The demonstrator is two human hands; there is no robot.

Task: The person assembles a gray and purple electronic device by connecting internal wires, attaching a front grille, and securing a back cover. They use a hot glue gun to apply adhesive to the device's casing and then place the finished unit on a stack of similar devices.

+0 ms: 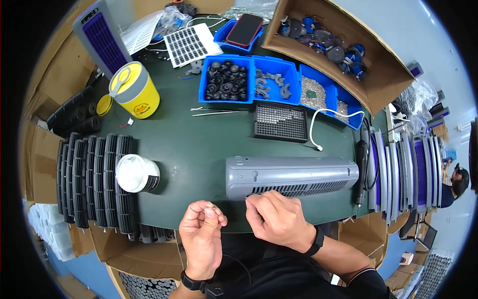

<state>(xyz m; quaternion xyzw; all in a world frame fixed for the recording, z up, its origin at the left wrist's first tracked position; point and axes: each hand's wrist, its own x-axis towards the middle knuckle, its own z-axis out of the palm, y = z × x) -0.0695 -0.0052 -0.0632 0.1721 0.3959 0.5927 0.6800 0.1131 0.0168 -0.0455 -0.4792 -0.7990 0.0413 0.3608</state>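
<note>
My left hand [203, 231] is raised in front of the table's near edge, thumb and fingertips pinched together. A small shiny metal piece [211, 208] shows between them, too small to name. My right hand [280, 219] is closed at the near side of a long grey plastic housing [298, 168], its fingers curled down. Whatever those fingers hold, if anything, is hidden from view. The housing lies on its side with slotted vents toward me. A black electric screwdriver [360, 169] with a cord rests just right of it.
Blue bins [251, 62] hold black wheels, grey clips and small metal parts. A black perforated tray [280, 123] sits before them. A white tub [134, 173] and black fan rollers [94, 179] stand left, near a yellow jug [137, 94]. Grey-purple panels [403, 174] line the right side.
</note>
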